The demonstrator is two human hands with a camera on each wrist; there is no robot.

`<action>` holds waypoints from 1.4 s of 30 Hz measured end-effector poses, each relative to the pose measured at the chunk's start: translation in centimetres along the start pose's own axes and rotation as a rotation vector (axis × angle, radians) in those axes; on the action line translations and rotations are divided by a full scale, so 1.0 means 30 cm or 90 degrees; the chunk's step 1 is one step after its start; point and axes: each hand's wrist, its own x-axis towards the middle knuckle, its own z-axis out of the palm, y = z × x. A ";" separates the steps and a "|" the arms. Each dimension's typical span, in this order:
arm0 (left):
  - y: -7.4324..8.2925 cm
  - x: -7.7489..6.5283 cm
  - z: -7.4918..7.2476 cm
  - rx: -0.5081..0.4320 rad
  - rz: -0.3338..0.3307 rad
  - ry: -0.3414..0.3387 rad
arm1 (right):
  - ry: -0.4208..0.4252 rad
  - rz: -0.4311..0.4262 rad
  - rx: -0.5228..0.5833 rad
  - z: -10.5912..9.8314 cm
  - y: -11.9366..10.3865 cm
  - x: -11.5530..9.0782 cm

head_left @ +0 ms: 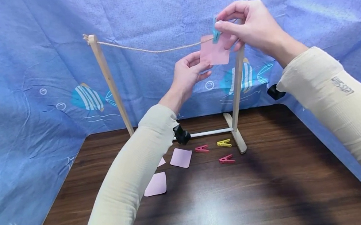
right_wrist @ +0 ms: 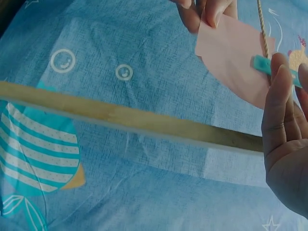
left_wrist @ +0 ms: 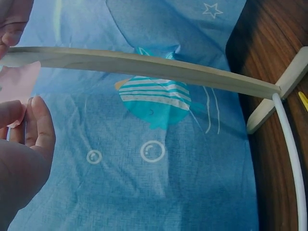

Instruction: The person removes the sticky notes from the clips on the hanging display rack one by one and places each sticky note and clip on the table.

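A pink square of paper hangs at the right part of a string, its top edge at the line. My left hand pinches the paper's lower left corner between thumb and fingers. A teal clothespin sits over the paper's upper edge at the string, and my right hand pinches its upper end. In the right wrist view the clothespin overlaps both string and paper, beside the right fingers. The left wrist view has only part of the paper above the left hand.
The string runs between two wooden posts, joined low down by a white rod. On the dark table lie pink papers, two red clothespins and a yellow clothespin. Blue fish-print cloth hangs behind.
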 end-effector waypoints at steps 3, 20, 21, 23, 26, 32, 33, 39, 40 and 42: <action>0.008 -0.003 -0.008 0.004 -0.003 -0.004 | -0.007 0.002 -0.014 -0.005 -0.014 -0.004; 0.031 0.001 -0.024 0.017 -0.069 -0.075 | -0.051 -0.115 -0.375 -0.044 -0.032 -0.055; 0.030 0.001 -0.023 0.014 -0.072 -0.073 | -0.046 -0.136 -0.400 -0.047 -0.031 -0.060; 0.029 0.003 -0.021 0.010 -0.077 -0.072 | -0.036 -0.183 -0.444 -0.052 -0.025 -0.069; 0.026 0.005 -0.017 0.007 -0.087 -0.069 | -0.020 -0.236 -0.482 -0.058 -0.013 -0.080; 0.025 0.007 -0.018 0.002 -0.090 -0.070 | -0.041 -0.193 -0.495 -0.062 -0.006 -0.091; 0.025 0.007 -0.020 0.003 -0.087 -0.071 | -0.055 -0.176 -0.493 -0.061 -0.007 -0.090; 0.020 0.010 -0.029 0.008 -0.081 -0.071 | -0.105 -0.138 -0.476 -0.056 0.001 -0.083; 0.017 0.011 -0.030 0.009 -0.084 -0.072 | -0.104 -0.134 -0.464 -0.056 0.006 -0.084; 0.011 0.010 -0.031 0.011 -0.088 -0.072 | -0.102 -0.120 -0.423 -0.056 0.015 -0.087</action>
